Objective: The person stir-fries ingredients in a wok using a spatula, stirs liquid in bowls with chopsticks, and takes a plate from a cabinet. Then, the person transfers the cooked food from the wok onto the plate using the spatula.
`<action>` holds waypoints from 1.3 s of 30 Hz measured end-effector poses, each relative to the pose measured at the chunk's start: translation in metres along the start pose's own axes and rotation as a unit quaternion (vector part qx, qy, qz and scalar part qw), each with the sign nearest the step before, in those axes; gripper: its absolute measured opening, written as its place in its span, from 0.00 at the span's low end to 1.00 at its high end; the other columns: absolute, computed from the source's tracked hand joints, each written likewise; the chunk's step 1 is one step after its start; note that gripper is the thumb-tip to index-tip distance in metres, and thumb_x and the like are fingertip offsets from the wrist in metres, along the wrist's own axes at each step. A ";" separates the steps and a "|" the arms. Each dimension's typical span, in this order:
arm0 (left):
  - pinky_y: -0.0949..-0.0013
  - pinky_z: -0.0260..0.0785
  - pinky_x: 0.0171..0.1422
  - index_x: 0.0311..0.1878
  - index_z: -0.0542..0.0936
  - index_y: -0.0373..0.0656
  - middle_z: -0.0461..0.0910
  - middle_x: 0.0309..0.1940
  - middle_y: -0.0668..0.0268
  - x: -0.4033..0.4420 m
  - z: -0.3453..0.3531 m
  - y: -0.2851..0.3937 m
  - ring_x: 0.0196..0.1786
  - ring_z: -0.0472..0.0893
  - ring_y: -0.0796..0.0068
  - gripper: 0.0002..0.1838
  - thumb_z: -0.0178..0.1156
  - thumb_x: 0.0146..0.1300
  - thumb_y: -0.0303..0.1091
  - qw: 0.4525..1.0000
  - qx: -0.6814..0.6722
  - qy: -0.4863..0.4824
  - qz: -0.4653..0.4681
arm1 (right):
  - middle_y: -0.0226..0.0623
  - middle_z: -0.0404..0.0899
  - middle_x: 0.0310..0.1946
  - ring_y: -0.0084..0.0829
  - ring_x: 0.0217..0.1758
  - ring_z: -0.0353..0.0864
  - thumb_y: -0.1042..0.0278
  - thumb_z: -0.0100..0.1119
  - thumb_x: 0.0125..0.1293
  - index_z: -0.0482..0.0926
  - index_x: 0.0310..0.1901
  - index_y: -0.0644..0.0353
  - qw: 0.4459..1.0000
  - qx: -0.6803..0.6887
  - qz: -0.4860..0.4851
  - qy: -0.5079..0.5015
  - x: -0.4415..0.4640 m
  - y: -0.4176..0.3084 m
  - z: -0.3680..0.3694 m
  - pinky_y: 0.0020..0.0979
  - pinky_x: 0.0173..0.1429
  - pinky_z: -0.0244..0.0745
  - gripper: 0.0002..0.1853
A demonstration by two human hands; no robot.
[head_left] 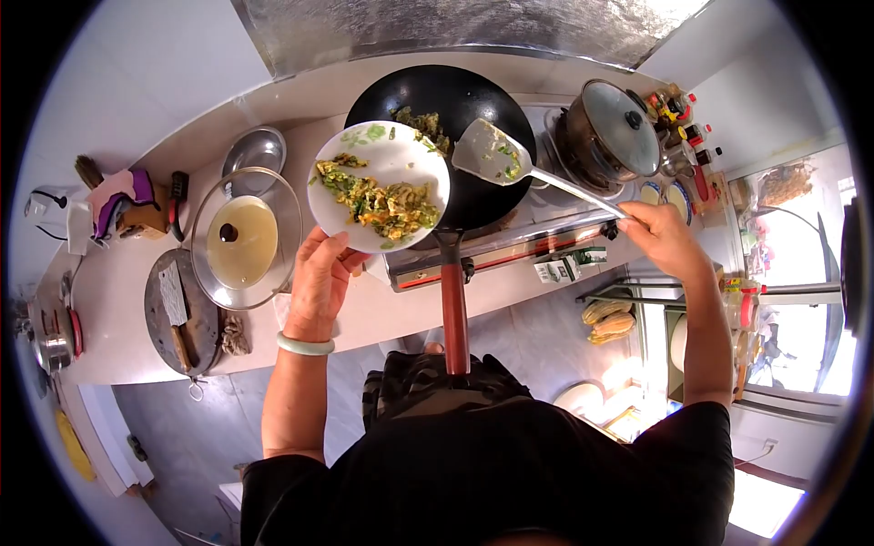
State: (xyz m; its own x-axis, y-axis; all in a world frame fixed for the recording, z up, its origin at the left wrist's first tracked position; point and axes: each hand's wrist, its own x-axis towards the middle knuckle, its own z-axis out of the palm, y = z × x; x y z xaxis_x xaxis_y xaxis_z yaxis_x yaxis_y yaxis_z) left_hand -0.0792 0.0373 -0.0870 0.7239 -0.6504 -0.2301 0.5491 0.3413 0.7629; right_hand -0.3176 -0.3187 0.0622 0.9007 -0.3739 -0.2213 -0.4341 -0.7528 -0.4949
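My left hand (pixel 320 282) grips the lower left rim of a white plate (pixel 373 138) with green leaf patterns. Cooked egg with chopped greens (pixel 387 211) lies on the plate. My right hand (pixel 663 238) is closed round the handle end of a metal spatula (pixel 480 150); bits of green cling to its broad blade. Both plate and blade are over a black wok (pixel 437 86), whose reddish wooden handle (pixel 454 318) points toward my body. More of the cooked food (pixel 426 126) sits in the wok, partly hidden behind the plate.
Right of the wok stands a lidded pot (pixel 608 132), with bottles (pixel 696 135) beyond it. To the left are a glass lid (pixel 248 296), a metal bowl (pixel 258 146) and a round chopping board (pixel 202 273) bearing a cleaver (pixel 171 293). The stove's front edge (pixel 510 262) runs below the wok.
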 end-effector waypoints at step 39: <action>0.70 0.72 0.55 0.56 0.73 0.35 0.81 0.47 0.64 0.037 0.029 -0.026 0.48 0.79 0.77 0.19 0.59 0.62 0.26 0.996 0.035 -0.086 0.011 | 0.48 0.78 0.22 0.45 0.31 0.82 0.76 0.54 0.54 0.81 0.29 0.62 0.795 -0.550 -0.242 -0.078 0.102 -0.201 -0.015 0.42 0.38 0.76 0.05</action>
State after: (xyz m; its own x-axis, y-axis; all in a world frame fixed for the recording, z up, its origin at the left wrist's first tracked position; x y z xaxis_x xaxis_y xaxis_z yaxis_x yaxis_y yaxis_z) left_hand -0.0787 -0.0154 -0.0972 0.6501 -0.7518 -0.1101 0.4988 0.3130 0.8082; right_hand -0.1390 -0.2141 0.1519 0.9216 0.1109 -0.3719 0.2877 -0.8385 0.4628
